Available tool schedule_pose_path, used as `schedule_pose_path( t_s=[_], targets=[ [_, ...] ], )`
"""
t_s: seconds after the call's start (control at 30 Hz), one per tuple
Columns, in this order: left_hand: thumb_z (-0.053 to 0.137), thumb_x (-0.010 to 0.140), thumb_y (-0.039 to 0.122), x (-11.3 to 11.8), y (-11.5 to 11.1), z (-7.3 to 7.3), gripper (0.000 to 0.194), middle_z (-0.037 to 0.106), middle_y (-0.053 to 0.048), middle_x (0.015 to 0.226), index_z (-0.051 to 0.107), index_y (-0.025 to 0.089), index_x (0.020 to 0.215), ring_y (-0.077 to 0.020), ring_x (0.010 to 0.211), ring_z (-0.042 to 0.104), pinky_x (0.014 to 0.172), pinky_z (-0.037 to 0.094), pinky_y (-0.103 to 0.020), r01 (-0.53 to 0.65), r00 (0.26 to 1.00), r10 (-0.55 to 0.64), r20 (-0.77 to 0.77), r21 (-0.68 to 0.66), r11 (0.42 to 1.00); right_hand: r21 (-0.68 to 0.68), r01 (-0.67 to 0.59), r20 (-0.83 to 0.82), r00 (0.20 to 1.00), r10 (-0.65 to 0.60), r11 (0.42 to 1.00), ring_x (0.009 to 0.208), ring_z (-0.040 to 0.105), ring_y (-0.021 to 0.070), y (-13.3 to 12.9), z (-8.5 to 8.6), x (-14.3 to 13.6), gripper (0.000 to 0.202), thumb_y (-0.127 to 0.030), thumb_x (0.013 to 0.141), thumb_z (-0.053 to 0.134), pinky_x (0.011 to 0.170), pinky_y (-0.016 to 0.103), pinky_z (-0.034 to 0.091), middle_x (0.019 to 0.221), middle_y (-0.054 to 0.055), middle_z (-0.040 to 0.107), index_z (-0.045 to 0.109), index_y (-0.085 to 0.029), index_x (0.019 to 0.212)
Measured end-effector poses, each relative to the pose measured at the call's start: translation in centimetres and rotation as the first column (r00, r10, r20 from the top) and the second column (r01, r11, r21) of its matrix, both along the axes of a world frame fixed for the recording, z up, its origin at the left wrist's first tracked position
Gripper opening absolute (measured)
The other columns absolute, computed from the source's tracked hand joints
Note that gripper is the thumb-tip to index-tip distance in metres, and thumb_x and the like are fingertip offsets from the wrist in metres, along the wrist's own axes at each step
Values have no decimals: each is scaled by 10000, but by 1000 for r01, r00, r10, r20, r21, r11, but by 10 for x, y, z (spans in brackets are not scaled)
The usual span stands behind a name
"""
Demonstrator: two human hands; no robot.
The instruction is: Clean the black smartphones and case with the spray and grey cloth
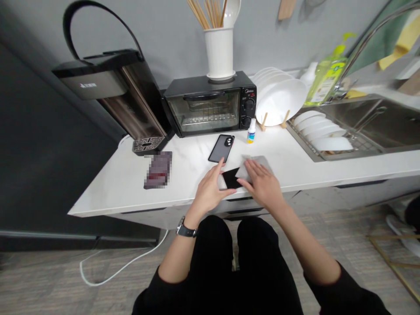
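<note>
On the white counter, a flat black rectangular object (232, 178), which looks like a phone, lies between my two hands. My left hand (210, 186) rests at its left end, thumb and index finger spread around it. With fingers laid flat, my right hand (262, 181) presses on a grey cloth (264, 162) that covers the object's right end. Just behind my left hand lies a dark phone case (221, 149) with camera cutouts. A small white spray bottle (251, 131) with a blue and yellow label stands upright behind the cloth.
Behind are a toaster oven (210, 109), with a white utensil holder (219, 52) on top, and racked plates (278, 100). A water dispenser (131, 96) and a blurred-out item (159, 170) are left. The sink (383, 127) with bowls (321, 131) is right, beside a green soap bottle (328, 76).
</note>
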State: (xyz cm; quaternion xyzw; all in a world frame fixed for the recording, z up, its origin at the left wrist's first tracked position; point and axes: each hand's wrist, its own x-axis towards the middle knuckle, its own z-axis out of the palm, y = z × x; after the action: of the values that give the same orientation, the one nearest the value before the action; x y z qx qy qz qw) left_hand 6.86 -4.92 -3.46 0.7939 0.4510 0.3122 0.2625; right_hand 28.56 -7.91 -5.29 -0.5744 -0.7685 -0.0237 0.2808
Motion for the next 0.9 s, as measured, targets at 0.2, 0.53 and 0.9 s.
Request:
schedule_pose_path(
  t_s=[0.2,0.53,0.9],
  targets=[
    [867,800,273,0,2,-1,1097,542,-103,1586,233,354,1691,-298,1333,624,1169,476,-498,5,1000,-5,-17,-1,1000,22,-41,-3,999,41,999,1550,431,372,-21,-7,-29,893,-729,1010,464,1275,593,344,1661,228,426,432,-70,1612],
    [906,788,332,1,-2,1,1124,547,-99,1580,230,360,1686,-296,1342,620,1176,469,-500,-11,1000,11,-15,8,1000,21,100,2,995,-100,995,1518,472,397,-6,-5,4,828,-678,1040,451,1234,603,391,1626,248,472,470,-59,1589],
    [887,803,309,1,-2,-1,1110,548,-97,1581,221,359,1689,-295,1316,634,1160,483,-482,-6,1000,6,-12,25,1000,-16,83,6,997,-83,996,1512,482,385,0,-3,2,835,-676,1054,405,1239,582,399,1609,246,497,497,-21,1563]
  ],
)
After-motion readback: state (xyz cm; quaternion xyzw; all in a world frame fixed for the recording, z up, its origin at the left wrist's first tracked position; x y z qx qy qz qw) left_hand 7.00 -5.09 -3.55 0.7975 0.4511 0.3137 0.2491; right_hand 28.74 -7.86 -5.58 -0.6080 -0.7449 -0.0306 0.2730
